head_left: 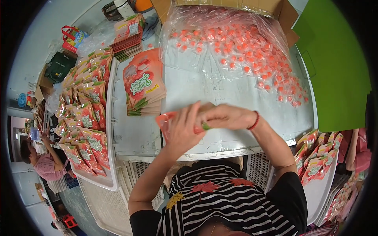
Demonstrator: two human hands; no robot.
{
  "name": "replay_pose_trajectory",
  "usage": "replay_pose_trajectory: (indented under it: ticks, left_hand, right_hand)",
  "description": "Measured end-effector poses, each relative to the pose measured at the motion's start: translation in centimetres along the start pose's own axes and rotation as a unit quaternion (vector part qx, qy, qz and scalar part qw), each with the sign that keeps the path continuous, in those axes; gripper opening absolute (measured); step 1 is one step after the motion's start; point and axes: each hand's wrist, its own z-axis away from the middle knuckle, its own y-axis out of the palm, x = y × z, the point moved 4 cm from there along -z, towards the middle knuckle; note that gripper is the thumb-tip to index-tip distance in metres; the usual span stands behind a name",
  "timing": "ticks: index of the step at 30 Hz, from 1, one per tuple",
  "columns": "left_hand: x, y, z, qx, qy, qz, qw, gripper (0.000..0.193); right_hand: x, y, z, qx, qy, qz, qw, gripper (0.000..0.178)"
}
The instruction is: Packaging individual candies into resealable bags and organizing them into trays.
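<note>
Above the near part of the white table (pixel 138 138), both hands are brought together around a pink snack pouch (pixel 163 121), slightly smeared by motion. My left hand (pixel 184 126) wraps over the pouch, fingers close together. Against it, my right hand (pixel 226 117), with a red band at the wrist, grips the pouch's green-edged end. Most of the pouch is hidden by the hands. Just beyond them on the left lies a stack of flat pink pouches (pixel 143 80). Small individually wrapped red candies (pixel 246 55) spread from a clear plastic liner at the far side.
A cardboard box (pixel 289 17) holds the liner's far end. At left stands a white tray (pixel 112 157) of filled pouches; behind it, another pouch stack (pixel 128 37). A second white tray (pixel 321 194) with filled pouches is at right. A person (pixel 49 163) works at far left.
</note>
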Motion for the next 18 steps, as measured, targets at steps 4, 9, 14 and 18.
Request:
replay_pose_trajectory:
  ticks: [4,9,14,18]
  left_hand:
    - [1.6,-4.1,1.3,-0.084,-0.036,0.011,0.996,0.088]
    - [0.5,-4.7,3.8,-0.061,-0.046,-0.038,0.996,0.093]
    - [1.4,-5.8,5.4,-0.114,-0.071,-0.055,0.989,0.095]
    - [2.6,-5.6,6.5,-0.109,-0.119,-0.037,0.986,0.097]
  right_hand:
    - [-4.6,-8.2,-0.2,-0.321,0.093,0.093,0.938,0.035]
    - [-12.1,-15.5,-1.9,-0.43,0.073,0.544,0.717,0.049]
    - [-14.8,-13.3,-3.8,-0.387,0.182,0.546,0.721,0.048]
    - [-13.4,-7.3,-3.4,-0.377,0.064,0.563,0.733,0.033]
